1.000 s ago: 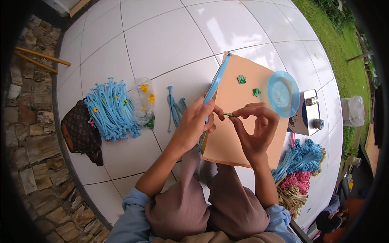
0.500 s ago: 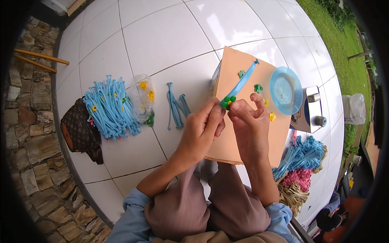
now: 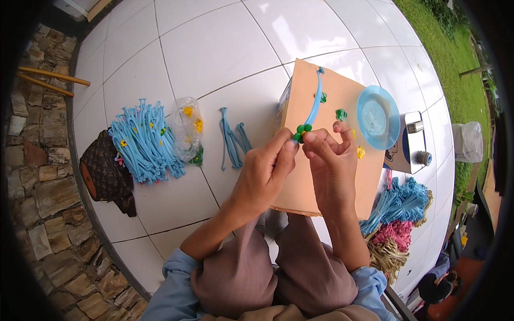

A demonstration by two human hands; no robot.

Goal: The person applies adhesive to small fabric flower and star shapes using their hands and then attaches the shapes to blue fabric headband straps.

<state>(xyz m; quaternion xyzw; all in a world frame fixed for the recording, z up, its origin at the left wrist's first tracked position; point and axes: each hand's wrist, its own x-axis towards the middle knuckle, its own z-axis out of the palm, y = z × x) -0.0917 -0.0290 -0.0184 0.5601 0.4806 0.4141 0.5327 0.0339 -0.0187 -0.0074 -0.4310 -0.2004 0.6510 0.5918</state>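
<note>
Over the cardboard box (image 3: 297,192), my left hand (image 3: 266,167) pinches the lower end of a light-blue strap (image 3: 316,101). The strap's free end points up and away from me. A green flower with a yellow centre (image 3: 303,131) sits on the strap just above my left fingertips. My right hand (image 3: 333,163) has its thumb and index finger closed against the flower's right side, the other fingers loosely curled. On the box top lie green flowers (image 3: 341,114) and yellow flowers (image 3: 360,152), one green one partly behind the strap.
Right of the box top is a blue plate (image 3: 393,120) with a whitish smear, beside a metal can (image 3: 411,142). Bundles of blue (image 3: 409,198) and pink strands (image 3: 393,235) lie lower right. Leftward are loose straps (image 3: 231,144), a plastic bag (image 3: 184,134), a strap pile (image 3: 144,142) and a brown bag (image 3: 107,168).
The strap's free end has swung left and now stands more upright. Both hands keep nearly the same place around the flower.
</note>
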